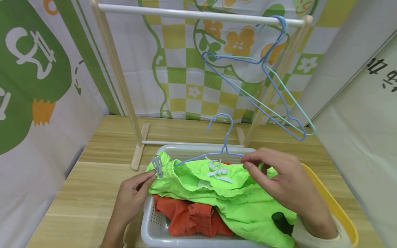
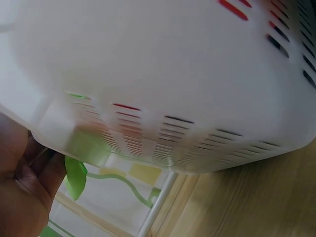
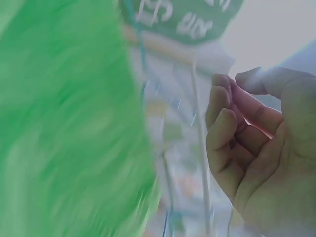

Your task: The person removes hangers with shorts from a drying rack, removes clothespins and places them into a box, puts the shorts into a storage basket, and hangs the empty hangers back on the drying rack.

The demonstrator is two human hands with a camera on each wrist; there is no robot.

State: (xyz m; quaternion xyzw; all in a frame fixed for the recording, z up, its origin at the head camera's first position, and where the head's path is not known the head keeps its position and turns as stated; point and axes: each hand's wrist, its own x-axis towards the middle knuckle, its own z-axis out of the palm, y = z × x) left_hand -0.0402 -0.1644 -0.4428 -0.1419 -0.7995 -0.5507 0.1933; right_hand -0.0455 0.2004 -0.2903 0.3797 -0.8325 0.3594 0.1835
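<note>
The left hand [image 1: 131,198] pinches the grey clip [image 1: 157,166] on the bright green fabric shorts [image 1: 223,193]. The right hand [image 1: 285,186] hovers curled over their waistband, grasp unclear; the blue wire hanger [image 1: 221,144] is partly hidden.

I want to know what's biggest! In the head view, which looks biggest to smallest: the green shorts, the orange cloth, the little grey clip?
1. Green shorts
2. Orange cloth, partly hidden underneath
3. Grey clip
</note>
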